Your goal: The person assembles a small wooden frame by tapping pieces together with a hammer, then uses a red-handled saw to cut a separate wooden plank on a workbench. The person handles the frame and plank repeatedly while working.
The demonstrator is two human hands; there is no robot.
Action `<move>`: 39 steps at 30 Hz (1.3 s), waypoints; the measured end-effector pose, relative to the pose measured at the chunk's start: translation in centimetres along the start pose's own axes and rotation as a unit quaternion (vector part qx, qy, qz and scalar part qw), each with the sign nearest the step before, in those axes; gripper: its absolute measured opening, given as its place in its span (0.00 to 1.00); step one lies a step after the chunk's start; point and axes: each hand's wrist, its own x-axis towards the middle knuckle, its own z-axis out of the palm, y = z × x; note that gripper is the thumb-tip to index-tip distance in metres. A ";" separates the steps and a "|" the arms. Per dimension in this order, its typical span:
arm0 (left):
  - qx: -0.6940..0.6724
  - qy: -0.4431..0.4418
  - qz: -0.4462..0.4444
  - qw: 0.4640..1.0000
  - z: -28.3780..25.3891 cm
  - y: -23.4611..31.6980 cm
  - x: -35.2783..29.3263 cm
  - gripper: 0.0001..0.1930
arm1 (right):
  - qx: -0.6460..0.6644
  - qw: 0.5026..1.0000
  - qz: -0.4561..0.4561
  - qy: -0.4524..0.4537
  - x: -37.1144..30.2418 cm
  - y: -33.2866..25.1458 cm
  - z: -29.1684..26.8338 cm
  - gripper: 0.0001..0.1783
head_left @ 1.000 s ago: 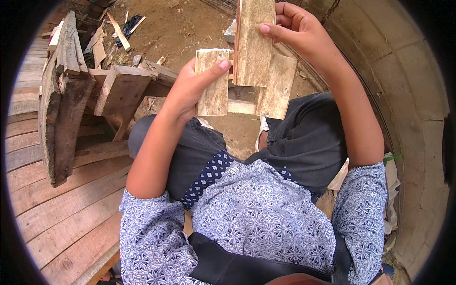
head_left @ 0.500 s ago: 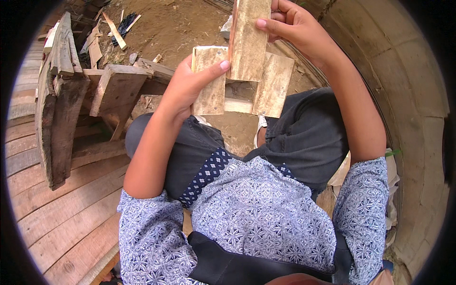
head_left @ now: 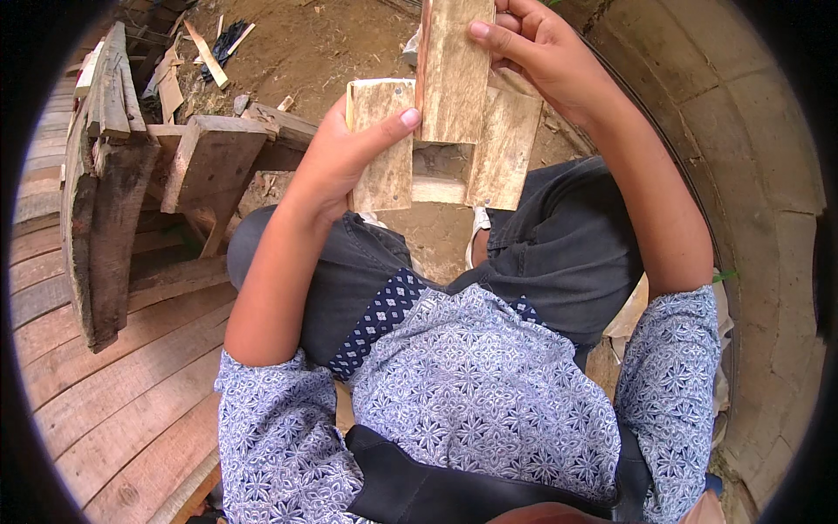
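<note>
Up in front of me is a small nailed wooden frame, two short boards joined by a crosspiece, with a gap showing between them. My left hand grips its left board, thumb across the front, other fingers hidden behind. A longer wooden board lies over the frame's middle, its top end cut off by the picture's edge. My right hand pinches that board's right edge near the top, thumb on the face. The left thumb tip reaches the board's left edge.
A rough wooden structure stands at my left beside a slatted wooden surface. Wood scraps and a black piece of plastic lie on the dirt ground. A curved pale wall rises on my right.
Both hands, with the frame and the board, have shifted very slightly up and to the left. The grips look the same.
</note>
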 end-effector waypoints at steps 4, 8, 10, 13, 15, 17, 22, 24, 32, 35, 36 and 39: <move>0.000 -0.014 -0.009 1.000 -0.3 -0.1 0.2 0.26 | 0.018 1.000 -0.011 -0.002 -0.1 0.3 0.0 0.20; -0.023 -0.013 -0.015 1.000 -0.3 0.0 0.0 0.27 | 0.034 0.999 0.004 0.031 -0.3 -0.3 0.8 0.20; -0.012 -0.008 -0.025 1.000 -0.3 0.0 0.0 0.28 | 0.018 1.000 -0.005 0.024 -0.5 -0.1 0.3 0.19; -0.028 -0.015 -0.033 0.999 -0.2 0.3 -0.1 0.29 | 0.026 0.999 -0.026 0.017 -0.2 0.2 -0.3 0.18; -0.017 -0.005 -0.034 0.999 -0.3 0.2 -0.2 0.29 | 0.023 0.999 -0.030 0.012 -0.2 0.2 -0.5 0.18; 0.004 -0.002 -0.027 1.000 -0.5 0.0 -0.2 0.30 | 0.002 1.000 -0.020 0.004 -0.4 -0.1 -0.8 0.18; -0.001 0.029 -0.042 0.999 0.2 0.4 -0.1 0.26 | 0.011 0.999 -0.010 0.033 -0.7 0.1 -1.0 0.17; 0.004 0.025 -0.045 0.999 0.1 0.6 -0.1 0.24 | 0.006 0.999 -0.018 0.033 -0.5 0.3 -1.2 0.17; 0.000 0.006 -0.009 1.000 0.4 0.4 0.1 0.25 | 0.015 0.999 -0.038 -0.013 -1.0 -0.3 -0.9 0.17; 0.002 -0.003 -0.001 1.000 0.5 0.6 0.1 0.25 | 0.025 0.999 -0.035 -0.009 -1.0 -0.3 -1.0 0.17; 0.000 -0.007 0.004 1.000 0.4 0.4 0.2 0.25 | 0.020 0.999 -0.025 -0.006 -0.9 -0.3 -0.9 0.17; 0.002 -0.005 0.010 1.000 0.2 0.1 0.2 0.26 | 0.000 1.000 -0.006 0.000 -0.7 -0.3 -0.6 0.18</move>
